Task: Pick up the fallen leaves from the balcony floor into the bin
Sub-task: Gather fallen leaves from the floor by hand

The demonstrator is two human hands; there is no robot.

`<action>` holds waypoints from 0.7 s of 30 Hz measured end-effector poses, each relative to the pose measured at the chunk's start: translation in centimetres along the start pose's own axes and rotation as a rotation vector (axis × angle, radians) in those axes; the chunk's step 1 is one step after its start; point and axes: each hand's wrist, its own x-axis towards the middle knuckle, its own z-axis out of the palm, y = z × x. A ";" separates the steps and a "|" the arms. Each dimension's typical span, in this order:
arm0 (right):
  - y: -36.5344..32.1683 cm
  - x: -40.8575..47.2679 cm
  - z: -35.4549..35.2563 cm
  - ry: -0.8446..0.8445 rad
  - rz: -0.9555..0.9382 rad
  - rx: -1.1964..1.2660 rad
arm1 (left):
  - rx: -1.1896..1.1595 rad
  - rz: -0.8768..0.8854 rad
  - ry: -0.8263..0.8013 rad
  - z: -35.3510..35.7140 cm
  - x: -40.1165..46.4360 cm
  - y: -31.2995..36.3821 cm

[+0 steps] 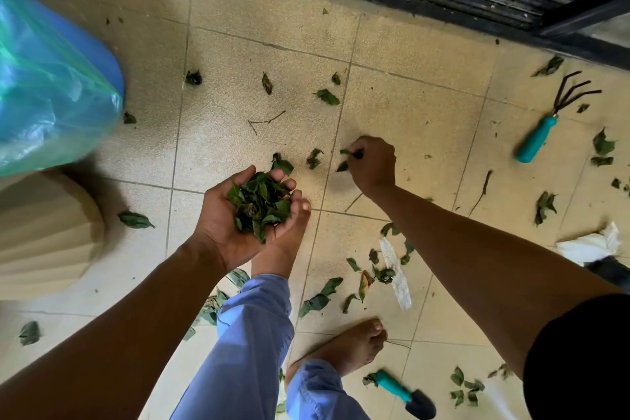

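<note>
**Leaves gathered by hand on the balcony floor**

At far left stands the bin (51,85), lined with a blue-green bag. The left hand (245,215) is cupped palm up, fingers (288,185) curled loosely around a heap of green leaves (260,203). The right hand (373,164) reaches down to the tiled floor (409,55), fingertips pinched on a single leaf (351,153). More leaves lie scattered around. A teal-handled hand rake (549,123) lies at right.

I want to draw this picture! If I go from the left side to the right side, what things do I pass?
Blue-green bin bag → left hand cupping a pile of leaves → right hand pinching a leaf off the floor → teal-handled hand rake.
</note>
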 end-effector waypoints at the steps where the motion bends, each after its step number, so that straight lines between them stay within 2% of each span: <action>1: -0.8 0.7 -0.2 0.017 0.027 0.048 | -0.002 0.003 0.003 0.0 -0.1 0.2; 4: -3.3 3.2 -0.7 0.068 0.033 0.135 | -0.004 0.017 0.018 0.2 -0.3 0.9; 9: -6.3 6.0 -0.9 0.093 -0.005 0.108 | -0.011 0.041 0.026 0.6 -0.1 2.3; 14: -8.1 7.1 0.1 0.052 0.004 0.096 | -0.024 0.048 0.015 1.0 0.5 3.2; 21: -8.7 7.8 1.6 0.111 -0.087 -0.172 | -0.043 0.071 0.008 0.2 0.9 3.8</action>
